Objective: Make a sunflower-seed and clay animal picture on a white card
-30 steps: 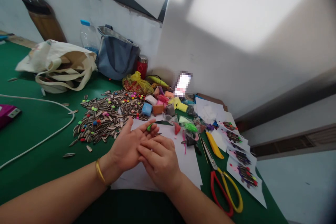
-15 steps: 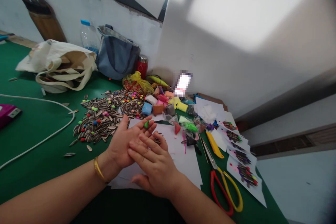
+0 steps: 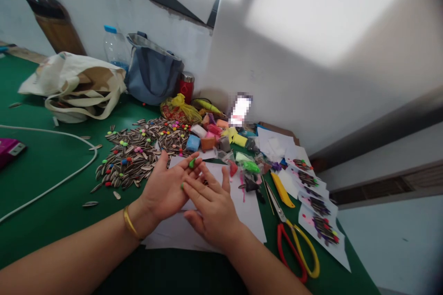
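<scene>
A: On the green table (image 3: pixel 51 166), what lies at the left?

B: A heap of sunflower seeds (image 3: pixel 138 154). Right of it, the left hand (image 3: pixel 166 189) lies flat open, palm up, over white paper (image 3: pixel 242 207).

A: Holding anything?

B: A small green clay piece (image 3: pixel 191 163) rests on its fingertips, long axis slanting up to the right. The right hand (image 3: pixel 211 205) lies flat across the left palm, fingers spread, gripping nothing. Scissors (image 3: pixel 294 244) lie furthest right.
</scene>
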Available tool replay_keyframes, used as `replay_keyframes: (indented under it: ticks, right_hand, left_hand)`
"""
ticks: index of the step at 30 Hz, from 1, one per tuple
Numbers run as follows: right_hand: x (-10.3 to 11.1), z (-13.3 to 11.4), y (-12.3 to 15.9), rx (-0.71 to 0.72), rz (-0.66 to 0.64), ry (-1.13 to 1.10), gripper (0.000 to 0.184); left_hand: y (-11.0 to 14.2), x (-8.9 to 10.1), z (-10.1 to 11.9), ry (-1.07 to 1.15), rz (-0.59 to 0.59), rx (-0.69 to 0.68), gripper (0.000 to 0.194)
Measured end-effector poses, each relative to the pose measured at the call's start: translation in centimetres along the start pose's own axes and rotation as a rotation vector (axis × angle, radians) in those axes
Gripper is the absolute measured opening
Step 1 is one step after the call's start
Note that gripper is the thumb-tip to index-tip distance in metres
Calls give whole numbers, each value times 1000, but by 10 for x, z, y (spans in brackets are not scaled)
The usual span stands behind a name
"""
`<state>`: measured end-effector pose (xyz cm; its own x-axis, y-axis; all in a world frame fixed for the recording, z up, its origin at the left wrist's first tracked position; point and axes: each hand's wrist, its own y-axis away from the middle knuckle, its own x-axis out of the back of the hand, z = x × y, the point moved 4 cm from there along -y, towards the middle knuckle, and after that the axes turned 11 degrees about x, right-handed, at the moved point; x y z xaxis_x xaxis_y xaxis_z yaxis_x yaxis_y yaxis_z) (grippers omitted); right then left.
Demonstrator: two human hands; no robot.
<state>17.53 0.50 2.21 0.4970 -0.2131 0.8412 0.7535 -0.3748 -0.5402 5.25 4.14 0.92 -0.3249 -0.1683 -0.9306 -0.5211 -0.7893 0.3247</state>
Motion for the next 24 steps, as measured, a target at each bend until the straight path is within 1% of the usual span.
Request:
replay_keyframes:
  ticks: [2,4,6,8,9,11,13,15,18,20,22,24]
  right_hand:
    - [4,-1,-1,44,4,-60,41]
    - [6,-3,-2,95,-19,-108,45]
    - [8,-3,-3,71,-18,-127,55]
    - [10,-1,-3,17,27,-138,59]
    - [11,0,-3,6,48,-148,58]
    - [11,-2,-3,34,59,-183,57]
    - [9,-5,-4,83,25,-213,55]
    - [7,-5,-5,87,-3,-211,54]
    - [8,0,-4,20,57,-189,52]
    - [9,0,-4,28,93,-210,51]
    - [7,-2,-4,81,71,-241,50]
    - [4,-3,-4,93,33,-231,51]
  left_hand:
    - [0,-1,2,6,-12,-17,72]
    - [-1,-2,2,-5,0,-5,74]
    - [-1,-2,1,-13,27,-1,76]
    - [0,-4,1,-14,38,-15,75]
    - [0,-4,1,-12,35,-24,74]
    - [0,-5,2,-4,33,-42,72]
    - [0,-4,2,5,41,-47,73]
    - [-1,-3,1,4,46,-28,74]
    - [-1,-4,1,-9,40,-16,73]
    - [0,-3,1,-13,35,-29,73]
    - [0,-2,1,-17,36,-36,73]
    - [-1,-1,0,-25,34,-27,73]
